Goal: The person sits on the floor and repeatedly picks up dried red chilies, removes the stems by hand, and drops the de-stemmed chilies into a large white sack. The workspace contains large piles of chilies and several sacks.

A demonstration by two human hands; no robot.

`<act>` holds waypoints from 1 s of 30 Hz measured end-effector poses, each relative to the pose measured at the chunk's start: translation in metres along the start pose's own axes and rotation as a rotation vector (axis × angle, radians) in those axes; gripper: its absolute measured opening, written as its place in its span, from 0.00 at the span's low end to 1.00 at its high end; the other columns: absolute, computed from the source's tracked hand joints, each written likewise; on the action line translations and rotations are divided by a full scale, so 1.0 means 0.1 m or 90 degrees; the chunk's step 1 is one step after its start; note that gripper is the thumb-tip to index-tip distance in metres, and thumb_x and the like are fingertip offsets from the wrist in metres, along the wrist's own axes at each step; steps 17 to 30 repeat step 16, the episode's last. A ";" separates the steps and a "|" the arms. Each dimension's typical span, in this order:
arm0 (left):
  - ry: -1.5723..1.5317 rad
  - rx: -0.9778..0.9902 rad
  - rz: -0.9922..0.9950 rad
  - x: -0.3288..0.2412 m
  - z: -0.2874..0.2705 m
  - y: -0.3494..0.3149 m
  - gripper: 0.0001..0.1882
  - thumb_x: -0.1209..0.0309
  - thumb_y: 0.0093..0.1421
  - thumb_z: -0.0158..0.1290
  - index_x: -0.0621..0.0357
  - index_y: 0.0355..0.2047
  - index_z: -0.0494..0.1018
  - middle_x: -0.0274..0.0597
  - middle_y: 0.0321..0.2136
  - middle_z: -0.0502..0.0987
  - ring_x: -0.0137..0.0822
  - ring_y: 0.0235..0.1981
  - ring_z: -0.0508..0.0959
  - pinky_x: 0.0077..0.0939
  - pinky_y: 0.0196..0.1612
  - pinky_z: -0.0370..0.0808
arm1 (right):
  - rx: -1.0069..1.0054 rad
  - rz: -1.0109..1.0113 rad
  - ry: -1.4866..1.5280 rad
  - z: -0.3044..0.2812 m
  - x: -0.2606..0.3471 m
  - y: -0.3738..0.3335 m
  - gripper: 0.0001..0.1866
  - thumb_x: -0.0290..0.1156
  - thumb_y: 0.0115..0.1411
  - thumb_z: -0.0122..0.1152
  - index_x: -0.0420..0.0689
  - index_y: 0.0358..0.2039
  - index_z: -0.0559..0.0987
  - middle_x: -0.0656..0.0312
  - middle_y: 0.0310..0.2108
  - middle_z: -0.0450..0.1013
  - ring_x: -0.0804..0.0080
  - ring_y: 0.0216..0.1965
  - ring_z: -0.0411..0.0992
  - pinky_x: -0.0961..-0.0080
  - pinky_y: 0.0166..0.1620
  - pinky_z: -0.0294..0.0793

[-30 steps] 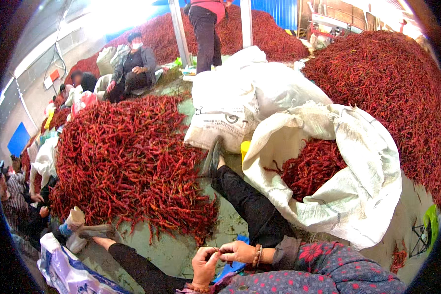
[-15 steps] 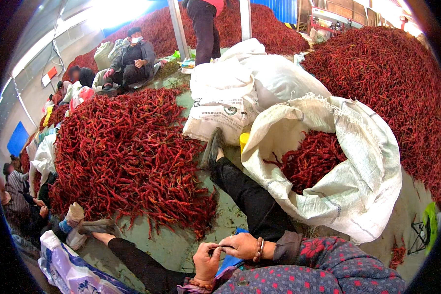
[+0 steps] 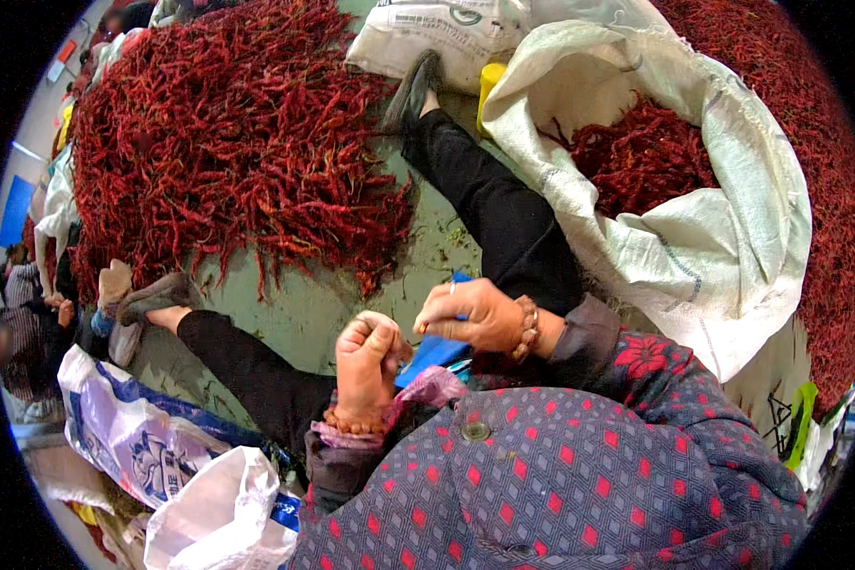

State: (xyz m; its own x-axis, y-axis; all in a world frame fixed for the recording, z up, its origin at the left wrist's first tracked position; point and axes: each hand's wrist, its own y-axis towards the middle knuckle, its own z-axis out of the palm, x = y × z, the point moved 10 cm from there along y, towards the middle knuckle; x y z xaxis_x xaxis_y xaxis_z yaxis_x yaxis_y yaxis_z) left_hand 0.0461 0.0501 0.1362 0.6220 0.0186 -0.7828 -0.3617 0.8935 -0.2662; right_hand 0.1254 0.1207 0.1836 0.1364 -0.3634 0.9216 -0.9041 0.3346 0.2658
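My left hand (image 3: 369, 366) fisted, right hand (image 3: 470, 315) pinching a blue sheet (image 3: 434, 350) at my lap, dried red chillies (image 3: 228, 152) heaped ahead, white sack (image 3: 693, 228) of chillies right, printed white-blue bag (image 3: 133, 442) lower left.

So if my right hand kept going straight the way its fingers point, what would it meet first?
The right hand points left toward the curled left hand, so it would likely meet that hand's fingers first; depth between them is unclear.

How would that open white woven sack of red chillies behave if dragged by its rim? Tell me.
The white woven sack would probably flop rather than hold shape: its rim already sags and folds. The dried chillies inside look light and loose, so they would likely shift or spill. It is unlikely to roll.
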 end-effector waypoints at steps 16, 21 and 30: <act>1.168 -0.048 -0.028 0.36 -1.41 1.12 0.15 0.64 0.50 0.47 0.48 0.40 0.67 0.50 0.36 0.72 0.50 0.37 0.71 0.37 0.39 0.68 | -0.337 0.088 -0.610 -2.26 1.06 -0.60 0.13 0.21 0.49 0.50 0.45 0.36 0.74 0.59 0.39 0.69 0.73 0.37 0.66 0.81 0.41 0.64; 1.168 -0.048 -0.028 0.36 -1.41 1.12 0.15 0.64 0.50 0.47 0.48 0.40 0.67 0.50 0.36 0.72 0.50 0.37 0.71 0.37 0.39 0.68 | -0.337 0.088 -0.610 -2.26 1.06 -0.60 0.13 0.21 0.49 0.50 0.45 0.36 0.74 0.59 0.39 0.69 0.73 0.37 0.66 0.81 0.41 0.64; 1.168 -0.048 -0.028 0.36 -1.41 1.12 0.15 0.64 0.50 0.47 0.48 0.40 0.67 0.50 0.36 0.72 0.50 0.37 0.71 0.37 0.39 0.68 | -0.337 0.088 -0.610 -2.26 1.06 -0.60 0.13 0.21 0.49 0.50 0.45 0.36 0.74 0.59 0.39 0.69 0.73 0.37 0.66 0.81 0.41 0.64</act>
